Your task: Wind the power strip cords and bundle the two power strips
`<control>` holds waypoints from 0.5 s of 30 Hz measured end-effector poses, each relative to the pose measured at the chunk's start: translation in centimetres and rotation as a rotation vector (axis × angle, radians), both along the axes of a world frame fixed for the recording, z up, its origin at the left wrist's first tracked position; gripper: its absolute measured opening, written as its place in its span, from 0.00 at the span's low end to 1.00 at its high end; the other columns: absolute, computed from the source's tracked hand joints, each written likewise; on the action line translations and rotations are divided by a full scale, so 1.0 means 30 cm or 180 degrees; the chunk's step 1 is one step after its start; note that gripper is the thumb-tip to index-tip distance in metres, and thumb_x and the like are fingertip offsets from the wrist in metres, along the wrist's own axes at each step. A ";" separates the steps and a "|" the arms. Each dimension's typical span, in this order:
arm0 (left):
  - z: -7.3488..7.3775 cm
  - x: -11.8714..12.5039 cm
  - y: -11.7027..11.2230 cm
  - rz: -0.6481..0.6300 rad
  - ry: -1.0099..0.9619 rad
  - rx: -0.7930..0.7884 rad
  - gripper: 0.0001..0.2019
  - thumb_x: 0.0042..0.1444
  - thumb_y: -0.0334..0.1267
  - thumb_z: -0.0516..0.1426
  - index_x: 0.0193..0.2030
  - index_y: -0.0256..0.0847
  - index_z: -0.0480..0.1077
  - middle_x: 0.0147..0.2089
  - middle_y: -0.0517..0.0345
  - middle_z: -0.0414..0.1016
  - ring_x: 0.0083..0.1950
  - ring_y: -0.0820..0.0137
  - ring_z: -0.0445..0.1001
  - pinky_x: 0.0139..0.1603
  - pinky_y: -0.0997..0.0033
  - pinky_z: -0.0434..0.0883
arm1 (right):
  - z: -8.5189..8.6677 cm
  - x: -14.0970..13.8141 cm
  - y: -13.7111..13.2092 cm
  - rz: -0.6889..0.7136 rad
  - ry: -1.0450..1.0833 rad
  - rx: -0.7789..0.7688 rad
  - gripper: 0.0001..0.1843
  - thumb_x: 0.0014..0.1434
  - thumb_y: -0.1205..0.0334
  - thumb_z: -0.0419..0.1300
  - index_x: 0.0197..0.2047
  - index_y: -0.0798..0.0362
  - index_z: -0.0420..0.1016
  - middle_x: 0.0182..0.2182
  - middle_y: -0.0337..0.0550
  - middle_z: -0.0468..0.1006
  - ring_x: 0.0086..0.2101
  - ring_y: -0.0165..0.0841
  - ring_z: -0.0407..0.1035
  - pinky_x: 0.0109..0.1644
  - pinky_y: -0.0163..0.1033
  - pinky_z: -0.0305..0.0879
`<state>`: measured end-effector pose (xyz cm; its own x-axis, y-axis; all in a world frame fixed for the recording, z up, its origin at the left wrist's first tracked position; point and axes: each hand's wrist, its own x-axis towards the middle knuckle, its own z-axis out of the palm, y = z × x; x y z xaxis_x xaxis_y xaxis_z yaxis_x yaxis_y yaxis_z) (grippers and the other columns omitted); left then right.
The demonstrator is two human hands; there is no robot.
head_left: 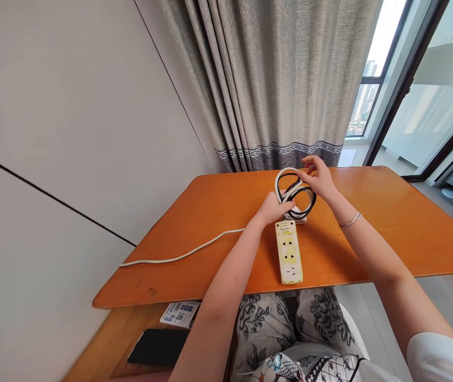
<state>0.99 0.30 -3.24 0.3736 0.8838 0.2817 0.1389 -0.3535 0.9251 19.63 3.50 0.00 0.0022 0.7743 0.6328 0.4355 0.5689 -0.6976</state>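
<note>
The coiled cable (pixel 291 192) was found gripped by the left hand (pixel 272 208), just beyond the power strip (pixel 289 252), whose long axis was directed toward the near table (pixel 194 212) edge; the right hand (pixel 317 178) was positioned far-right, its closure undetermined.

A white, yellow-stained power strip (pixel 289 252) is laid socket side up at the near side of the table (pixel 210 204), its length pointed near to far. Beyond its far end, white and black cable (pixel 277 184) is held in loose loops. Leftward, a white cord (pixel 150 261) is stretched out.
</note>
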 end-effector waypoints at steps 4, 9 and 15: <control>0.001 -0.012 0.058 -0.0207 -0.0087 -0.0094 0.07 0.39 0.39 0.61 0.23 0.39 0.68 0.21 0.64 0.66 0.24 0.74 0.63 0.28 0.72 0.61 | -0.063 0.023 0.005 0.0543 -0.0443 0.0251 0.19 0.68 0.48 0.52 0.46 0.46 0.82 0.54 0.47 0.79 0.56 0.39 0.71 0.63 0.48 0.66; -0.010 -0.037 0.147 -0.0243 -0.0338 -0.0156 0.09 0.37 0.40 0.62 0.25 0.38 0.69 0.21 0.63 0.67 0.24 0.74 0.62 0.27 0.73 0.60 | -0.100 0.032 0.018 0.0834 -0.0956 0.0127 0.25 0.61 0.50 0.63 0.60 0.49 0.75 0.59 0.49 0.77 0.60 0.43 0.70 0.66 0.50 0.62; -0.013 -0.048 0.212 -0.0204 -0.0279 -0.0426 0.12 0.41 0.43 0.65 0.24 0.38 0.69 0.22 0.61 0.67 0.24 0.74 0.62 0.25 0.73 0.59 | -0.093 0.013 0.041 -0.0014 -0.1412 -0.0277 0.15 0.67 0.53 0.56 0.50 0.50 0.77 0.39 0.45 0.84 0.36 0.38 0.76 0.41 0.39 0.66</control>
